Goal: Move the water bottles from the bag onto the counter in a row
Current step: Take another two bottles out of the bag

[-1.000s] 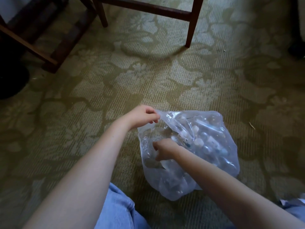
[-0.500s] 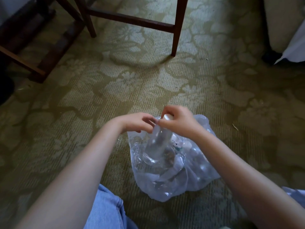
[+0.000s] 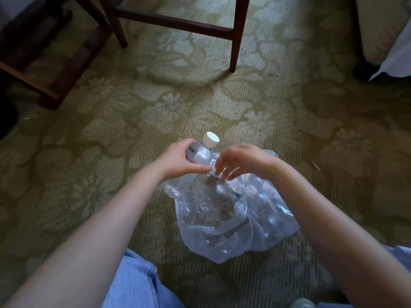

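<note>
A clear plastic bag (image 3: 262,238) lies on the patterned carpet in front of my knees, with several clear water bottles (image 3: 266,207) inside it. One clear water bottle (image 3: 203,152) with a white cap is raised above the bag's mouth. My left hand (image 3: 178,161) grips it around the upper body, below the cap. My right hand (image 3: 240,163) hovers just right of the bottle with loose, spread fingers, blurred, holding nothing. The bottle's lower part shows through above the bag opening.
Dark wooden chair legs (image 3: 235,41) and a crossbar stand on the carpet ahead. More dark wooden furniture (image 3: 55,70) sits at the upper left. Pale upholstery and a white cloth (image 3: 395,54) are at the upper right. No counter is in view.
My right hand pulled a bottle up out of the bag, my left hand let go of the bag's edge and took the bottle, and my right hand released it.
</note>
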A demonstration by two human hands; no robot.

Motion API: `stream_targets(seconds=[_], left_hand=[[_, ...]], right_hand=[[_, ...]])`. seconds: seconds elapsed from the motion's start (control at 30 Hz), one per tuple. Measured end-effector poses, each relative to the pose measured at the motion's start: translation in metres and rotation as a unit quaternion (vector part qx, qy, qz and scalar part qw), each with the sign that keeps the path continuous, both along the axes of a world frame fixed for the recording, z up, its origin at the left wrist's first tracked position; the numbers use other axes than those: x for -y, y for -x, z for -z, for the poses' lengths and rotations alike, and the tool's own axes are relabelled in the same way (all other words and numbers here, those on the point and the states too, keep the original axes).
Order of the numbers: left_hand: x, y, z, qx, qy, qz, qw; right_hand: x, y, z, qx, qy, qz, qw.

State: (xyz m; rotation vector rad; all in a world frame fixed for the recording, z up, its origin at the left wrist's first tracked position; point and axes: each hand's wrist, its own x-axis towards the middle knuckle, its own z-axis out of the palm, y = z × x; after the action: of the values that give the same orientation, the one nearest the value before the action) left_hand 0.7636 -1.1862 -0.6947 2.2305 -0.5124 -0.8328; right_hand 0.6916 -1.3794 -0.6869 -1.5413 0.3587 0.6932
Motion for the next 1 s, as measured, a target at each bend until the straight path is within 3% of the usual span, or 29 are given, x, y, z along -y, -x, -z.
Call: stream_targets(seconds=[0.07,0.17,0.23,0.33,0.47,0.57,0.63,0.73,0.9,1.0], left_hand=[[0.001,-0.003,0.005,0.007,-0.011,-0.019,1.0],[0.004,-0.008,0.004,0.002,0.007,-0.053,0.999],[0.007,-0.009,0.003,-0.006,0.035,-0.06,0.998],[0.009,-0.008,0.006,-0.013,0.051,-0.071,0.996],[0.011,-0.009,0.013,0.0,0.011,-0.07,0.997],[0.011,-0.01,0.016,0.008,-0.009,-0.071,0.997],[0.01,-0.01,0.016,0.019,-0.016,-0.07,0.997],[0.009,-0.01,0.015,0.024,-0.024,-0.072,0.997],[0.0,-0.01,0.014,-0.005,-0.005,-0.093,0.996],[-0.004,-0.009,0.014,0.008,-0.016,-0.067,0.998]], right_hand=[[-0.008,0.009,0.022,-0.044,0.07,-0.107,0.991],[-0.026,0.021,0.057,-0.031,0.273,-0.288,0.917],[-0.025,0.021,0.077,0.026,0.347,-0.25,0.904],[-0.01,0.009,0.091,0.043,0.355,-0.1,0.928],[-0.018,-0.008,0.104,0.024,0.332,-0.048,0.942],[-0.028,-0.01,0.133,-0.028,0.396,-0.136,0.908],[-0.033,-0.011,0.143,-0.012,0.416,-0.18,0.891],[-0.042,-0.017,0.144,-0.009,0.397,-0.186,0.899],[-0.071,0.003,0.151,-0.056,0.371,-0.378,0.846],[-0.083,0.017,0.152,-0.02,0.347,-0.453,0.821]])
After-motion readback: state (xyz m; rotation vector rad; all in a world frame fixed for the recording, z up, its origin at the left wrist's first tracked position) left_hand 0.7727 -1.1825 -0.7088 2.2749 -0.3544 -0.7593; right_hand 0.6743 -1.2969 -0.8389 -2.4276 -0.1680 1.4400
